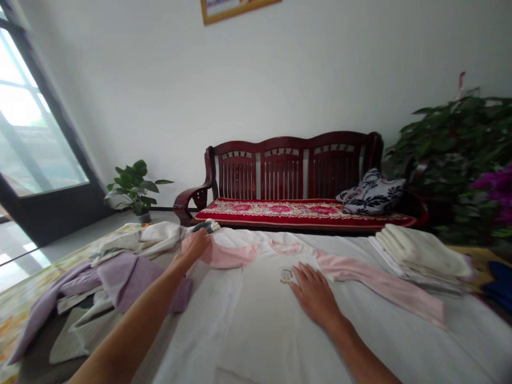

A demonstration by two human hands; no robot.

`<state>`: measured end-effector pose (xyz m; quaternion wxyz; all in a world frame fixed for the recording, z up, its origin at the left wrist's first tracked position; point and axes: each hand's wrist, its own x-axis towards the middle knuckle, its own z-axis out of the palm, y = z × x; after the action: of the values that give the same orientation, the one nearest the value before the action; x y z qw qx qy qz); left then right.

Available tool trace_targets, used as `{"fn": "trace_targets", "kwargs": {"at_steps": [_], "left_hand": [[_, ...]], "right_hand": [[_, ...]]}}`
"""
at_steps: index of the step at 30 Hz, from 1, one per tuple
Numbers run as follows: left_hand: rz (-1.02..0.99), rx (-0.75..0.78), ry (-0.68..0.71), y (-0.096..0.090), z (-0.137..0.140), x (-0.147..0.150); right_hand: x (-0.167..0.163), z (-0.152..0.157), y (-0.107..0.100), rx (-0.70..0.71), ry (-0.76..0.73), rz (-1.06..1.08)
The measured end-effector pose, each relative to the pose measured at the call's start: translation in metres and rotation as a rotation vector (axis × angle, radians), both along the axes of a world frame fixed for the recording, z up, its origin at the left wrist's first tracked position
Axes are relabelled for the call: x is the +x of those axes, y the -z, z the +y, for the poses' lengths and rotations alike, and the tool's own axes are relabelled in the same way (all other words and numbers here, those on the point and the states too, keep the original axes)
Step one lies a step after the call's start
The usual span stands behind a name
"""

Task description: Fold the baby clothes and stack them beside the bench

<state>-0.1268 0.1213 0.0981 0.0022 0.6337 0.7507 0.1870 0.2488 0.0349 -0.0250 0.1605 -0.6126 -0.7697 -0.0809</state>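
A white long-sleeved shirt (pixel 264 314) with pink sleeves and a pink neckband lies spread face up on a white cloth (pixel 192 330). At the end of its left-hand sleeve is my left hand (pixel 197 244), fingers closed on the pink fabric. My right hand (pixel 314 292) rests flat on the shirt's chest, fingers stretched out beside a small printed picture (pixel 286 276). The other pink sleeve (pixel 384 285) extends out to the right.
Loose clothes, among them a lilac garment (pixel 128 277), lie heaped on the left. Folded white clothes (pixel 420 256) are stacked at the right. Behind the table stands a dark red wooden bench (pixel 282 165) with a patterned cushion (pixel 374 193). Potted plants (pixel 138 189) flank it.
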Motion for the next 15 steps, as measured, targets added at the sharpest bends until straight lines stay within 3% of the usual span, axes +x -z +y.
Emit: {"fn": "trace_targets", "kwargs": {"at_steps": [3, 5, 8, 10, 13, 15], "left_hand": [[-0.153, -0.002, 0.117, -0.01, 0.005, 0.036], [-0.252, -0.004, 0.217, -0.006, 0.0, 0.069], [-0.384, -0.032, 0.343, 0.014, -0.021, 0.123], [-0.598, -0.146, 0.463, 0.034, -0.036, 0.152], [-0.699, -0.241, 0.494, 0.057, -0.05, 0.169], [-0.683, -0.184, 0.459, 0.06, -0.049, 0.155]], "right_hand": [[-0.001, -0.003, -0.003, -0.018, 0.002, 0.011], [-0.002, -0.004, -0.004, -0.031, 0.0, 0.012], [-0.001, -0.004, -0.004, -0.043, -0.005, 0.014], [-0.001, -0.004, -0.004, -0.042, -0.005, 0.023], [0.0, -0.004, -0.004, -0.032, -0.006, 0.038], [0.0, -0.005, -0.005, -0.033, -0.01, 0.039]]}}
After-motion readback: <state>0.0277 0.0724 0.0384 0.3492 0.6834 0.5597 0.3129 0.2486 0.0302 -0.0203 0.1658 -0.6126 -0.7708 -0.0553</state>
